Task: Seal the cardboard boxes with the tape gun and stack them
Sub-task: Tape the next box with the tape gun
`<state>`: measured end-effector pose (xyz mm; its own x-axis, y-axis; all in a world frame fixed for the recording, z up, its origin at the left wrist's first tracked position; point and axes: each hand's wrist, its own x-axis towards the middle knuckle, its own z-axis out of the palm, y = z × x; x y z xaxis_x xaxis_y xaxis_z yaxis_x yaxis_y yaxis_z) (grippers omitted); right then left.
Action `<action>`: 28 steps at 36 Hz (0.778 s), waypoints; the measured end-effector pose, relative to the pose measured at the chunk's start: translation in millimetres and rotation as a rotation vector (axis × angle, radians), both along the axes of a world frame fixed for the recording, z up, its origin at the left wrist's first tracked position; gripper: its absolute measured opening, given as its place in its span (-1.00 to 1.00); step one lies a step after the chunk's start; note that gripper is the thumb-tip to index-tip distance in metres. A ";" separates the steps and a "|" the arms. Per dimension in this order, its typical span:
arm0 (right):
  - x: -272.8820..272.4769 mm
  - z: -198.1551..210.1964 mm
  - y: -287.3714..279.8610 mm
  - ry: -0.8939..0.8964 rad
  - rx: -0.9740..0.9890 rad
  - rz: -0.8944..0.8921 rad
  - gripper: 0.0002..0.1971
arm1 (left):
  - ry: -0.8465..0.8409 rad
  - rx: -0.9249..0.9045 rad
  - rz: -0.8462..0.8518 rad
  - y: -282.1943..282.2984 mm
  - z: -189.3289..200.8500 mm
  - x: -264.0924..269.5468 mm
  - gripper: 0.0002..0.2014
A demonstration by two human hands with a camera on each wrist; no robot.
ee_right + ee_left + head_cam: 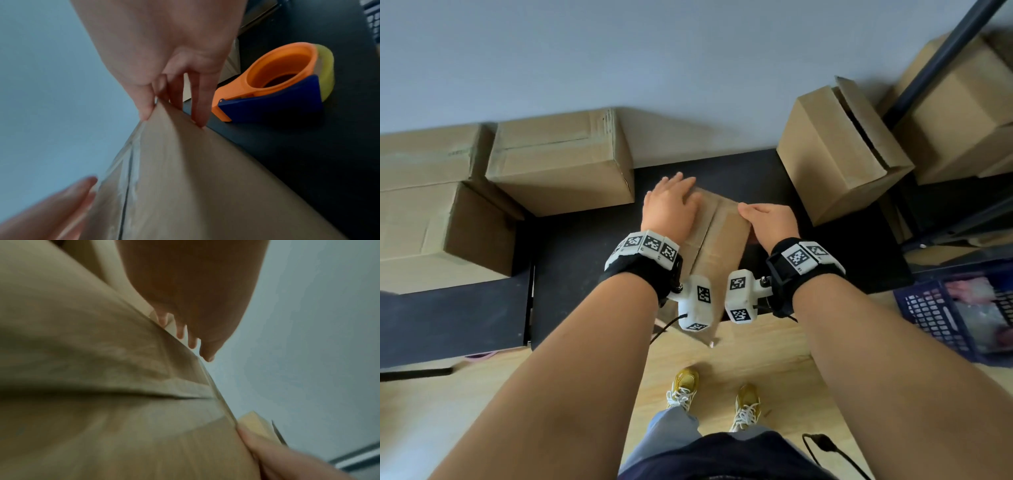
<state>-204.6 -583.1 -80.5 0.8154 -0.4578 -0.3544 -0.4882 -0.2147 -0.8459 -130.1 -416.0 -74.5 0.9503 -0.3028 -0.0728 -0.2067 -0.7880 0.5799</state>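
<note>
A small cardboard box (pixel 717 240) stands on the black table (pixel 585 274) in front of me, with clear tape along its top seam (pixel 127 186). My left hand (pixel 674 192) lies flat on the box's left top flap, fingertips (pixel 192 344) reaching just past the far edge. My right hand (pixel 763 214) rests on the right top edge, thumb (pixel 146 112) on the rim and straight fingers (pixel 199 113) down the right side. The orange and blue tape gun (pixel 277 81) with its yellowish roll lies on the table just right of the box, held by neither hand. It is hidden in the head view.
Two taped boxes (pixel 558 157) (pixel 431 212) sit at the left against the wall. An untaped box (pixel 839 150) stands at the right, another box (pixel 962 113) behind a dark post (pixel 941 65). A blue crate (pixel 962 315) is on the floor, right.
</note>
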 end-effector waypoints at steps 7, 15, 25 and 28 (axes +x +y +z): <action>6.8 12.6 -2.1 0.059 0.075 -0.160 -0.75 | -0.118 -0.026 0.262 35.8 3.5 -2.2 -0.63; 13.6 22.3 31.6 0.166 0.088 -0.013 -0.89 | -0.267 0.217 0.439 64.8 -0.7 -31.7 -0.63; 29.3 28.6 99.0 0.229 0.013 0.241 -0.82 | -0.210 0.226 0.489 126.4 0.7 -50.8 -0.66; 35.8 28.1 119.7 0.188 0.039 0.319 -0.83 | -0.207 0.261 0.495 144.5 -1.3 -50.4 -0.65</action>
